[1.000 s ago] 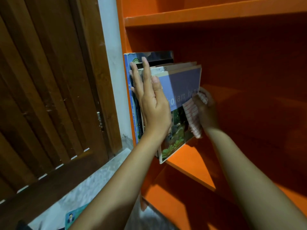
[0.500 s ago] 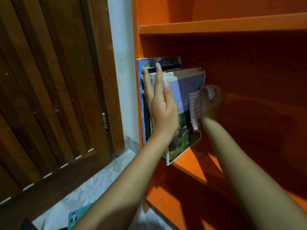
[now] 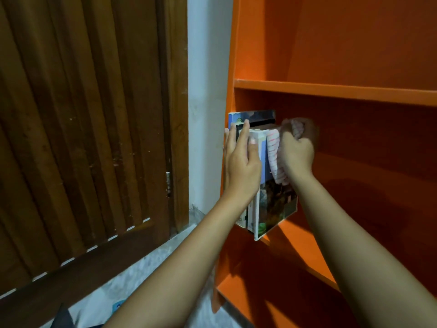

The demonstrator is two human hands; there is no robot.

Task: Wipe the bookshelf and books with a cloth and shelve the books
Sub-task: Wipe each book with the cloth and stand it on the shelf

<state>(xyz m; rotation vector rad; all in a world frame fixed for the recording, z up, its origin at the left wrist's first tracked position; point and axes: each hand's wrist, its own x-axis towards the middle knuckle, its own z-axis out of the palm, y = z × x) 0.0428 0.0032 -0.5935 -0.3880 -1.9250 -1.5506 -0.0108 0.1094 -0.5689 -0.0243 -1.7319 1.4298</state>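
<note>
The fingers (image 3: 244, 132) of the left hand (image 3: 241, 166) lie straight and close together, flat against the spines of the upright books (image 3: 275, 205), with the thumb tip on a pale spine just to their right. The books stand at the left end of the orange bookshelf (image 3: 331, 92), right under those fingers, and the nearest cover's lower corner juts past the shelf edge below the wrist. To the right, the right hand (image 3: 296, 155) has its fingers curled tight round a pink-and-white striped cloth (image 3: 274, 152), bunched at the top corner of the outermost book. The cloth hangs down from the fist over that book's cover, between the two hands. Left of the left hand's fingers run a strip of white wall (image 3: 205, 91) and a dark slatted wooden door (image 3: 82, 138). Grey floor (image 3: 142, 268) shows beneath the forearms.
</note>
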